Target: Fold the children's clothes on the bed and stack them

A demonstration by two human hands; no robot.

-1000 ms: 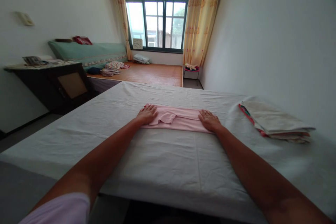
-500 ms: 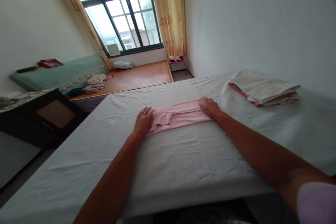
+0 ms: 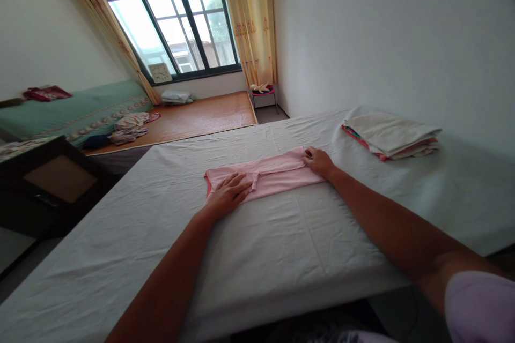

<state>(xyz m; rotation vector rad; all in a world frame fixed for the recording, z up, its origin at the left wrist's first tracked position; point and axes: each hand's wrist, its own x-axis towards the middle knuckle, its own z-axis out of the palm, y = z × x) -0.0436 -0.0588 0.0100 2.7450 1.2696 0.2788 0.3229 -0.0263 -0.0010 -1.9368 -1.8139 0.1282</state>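
A pink shirt (image 3: 277,168), folded into a long strip, lies across the white-sheeted bed (image 3: 257,241). Its left end shows a reddish edge, and a short sleeve is folded over on top. My left hand (image 3: 230,193) rests flat on the left part of the shirt with its fingers apart, covering some of the sleeve. At the right end, my right hand (image 3: 318,162) has its fingers bent and closed on the upper layer near the corner; the fingertips are partly hidden.
A stack of folded cloths (image 3: 392,131) lies on the bed to the right, near the wall. Beyond stands a lower bed with a brown mat (image 3: 209,112) and some crumpled clothes (image 3: 131,126). A dark cabinet (image 3: 52,182) is at the left; a pink stool (image 3: 263,91) stands below the curtain.
My left hand has slid right from the shirt's left end onto the sleeve, uncovering the reddish edge. My right hand's fingers have gone from flat to bent at the right end.
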